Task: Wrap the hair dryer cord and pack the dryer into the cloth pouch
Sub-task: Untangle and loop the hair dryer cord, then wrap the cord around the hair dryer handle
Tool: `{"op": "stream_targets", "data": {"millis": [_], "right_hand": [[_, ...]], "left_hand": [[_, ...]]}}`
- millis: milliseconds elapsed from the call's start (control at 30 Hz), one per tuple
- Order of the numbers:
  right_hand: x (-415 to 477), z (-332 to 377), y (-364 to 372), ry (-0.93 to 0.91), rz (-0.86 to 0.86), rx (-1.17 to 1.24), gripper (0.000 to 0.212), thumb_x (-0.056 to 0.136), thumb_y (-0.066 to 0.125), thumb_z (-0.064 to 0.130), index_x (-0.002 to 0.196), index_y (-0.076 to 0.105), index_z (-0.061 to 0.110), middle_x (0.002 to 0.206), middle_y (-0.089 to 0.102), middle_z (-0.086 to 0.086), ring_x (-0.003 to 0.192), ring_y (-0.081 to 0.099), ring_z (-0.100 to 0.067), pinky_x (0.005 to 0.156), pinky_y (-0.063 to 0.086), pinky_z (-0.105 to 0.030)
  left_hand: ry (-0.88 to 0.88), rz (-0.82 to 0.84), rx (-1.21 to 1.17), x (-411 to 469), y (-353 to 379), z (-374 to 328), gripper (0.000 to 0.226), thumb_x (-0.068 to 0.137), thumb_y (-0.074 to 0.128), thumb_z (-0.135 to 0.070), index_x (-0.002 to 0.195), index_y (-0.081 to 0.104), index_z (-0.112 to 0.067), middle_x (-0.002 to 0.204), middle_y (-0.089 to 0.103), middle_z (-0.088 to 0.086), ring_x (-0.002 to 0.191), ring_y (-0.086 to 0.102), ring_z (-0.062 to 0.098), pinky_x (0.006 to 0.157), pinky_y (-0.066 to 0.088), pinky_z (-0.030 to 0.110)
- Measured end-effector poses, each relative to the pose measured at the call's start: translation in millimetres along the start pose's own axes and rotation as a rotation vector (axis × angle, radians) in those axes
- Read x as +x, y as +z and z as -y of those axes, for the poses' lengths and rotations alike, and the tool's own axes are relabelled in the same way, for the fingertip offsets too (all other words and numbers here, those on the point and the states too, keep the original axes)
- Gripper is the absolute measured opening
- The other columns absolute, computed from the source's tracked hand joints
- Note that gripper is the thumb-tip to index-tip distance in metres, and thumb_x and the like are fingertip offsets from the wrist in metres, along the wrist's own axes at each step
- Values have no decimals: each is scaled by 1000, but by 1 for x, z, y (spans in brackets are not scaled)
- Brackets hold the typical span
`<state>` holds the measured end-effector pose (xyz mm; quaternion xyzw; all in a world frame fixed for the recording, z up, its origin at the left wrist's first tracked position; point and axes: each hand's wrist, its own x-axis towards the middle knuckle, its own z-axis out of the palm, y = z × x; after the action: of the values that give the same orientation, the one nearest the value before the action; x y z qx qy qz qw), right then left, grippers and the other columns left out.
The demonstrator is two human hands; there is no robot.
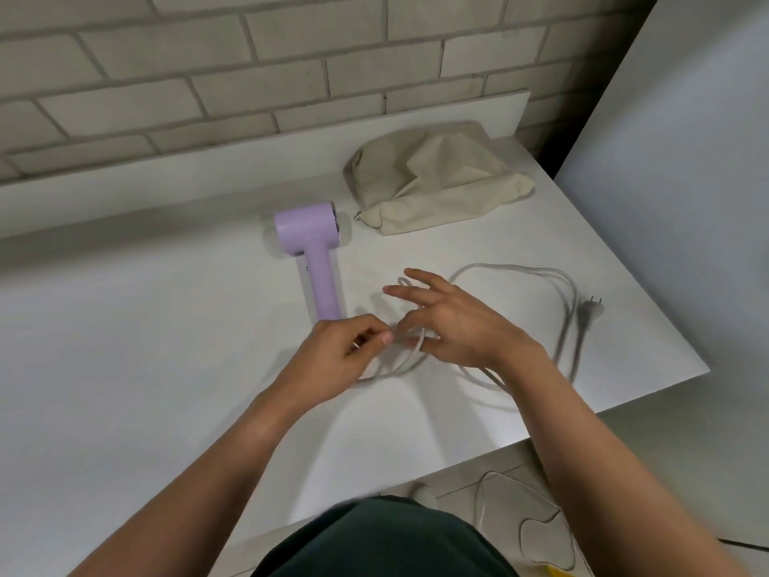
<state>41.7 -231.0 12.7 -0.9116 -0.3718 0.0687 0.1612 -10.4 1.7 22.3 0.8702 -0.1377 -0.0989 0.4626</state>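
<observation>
White table (166, 347), pale brick wall (249, 77), cord (520, 268) lying loose

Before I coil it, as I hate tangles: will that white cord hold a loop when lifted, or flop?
Probably floppy: the cord lies in loose curves on the table. It likely won't keep a loop unaided; the left hand pinches it to hold its shape. The free plug may swing or drag.

Indoor room, domestic in character. Evidence: white-painted brick wall (249, 77), white table (125, 326) set against it, tiled floor (453, 478); a dryer (310, 239) and pouch (437, 177) on the table.
</observation>
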Motion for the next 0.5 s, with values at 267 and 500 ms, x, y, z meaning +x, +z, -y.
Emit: {"op": "stream_targets", "data": {"millis": [267, 500], "right_hand": [[41, -9, -50, 9, 257, -112, 13, 82, 83, 24, 86, 76, 34, 146, 56, 18, 156, 19, -13, 109, 41, -33], [50, -8, -69, -9, 523, 7, 38, 51, 90, 60, 66, 63, 37, 86, 63, 17, 105, 63, -18, 90, 51, -44]], "left_hand": [[150, 74, 911, 73, -85, 75, 78, 76, 60, 17, 145, 57, -20, 155, 48, 10, 139, 47, 35, 98, 52, 47], [540, 367, 1199, 125, -82, 89, 35, 71, 77, -4, 102, 70, -20, 106, 70, 3, 110, 65, 32, 102, 44, 42]]}}
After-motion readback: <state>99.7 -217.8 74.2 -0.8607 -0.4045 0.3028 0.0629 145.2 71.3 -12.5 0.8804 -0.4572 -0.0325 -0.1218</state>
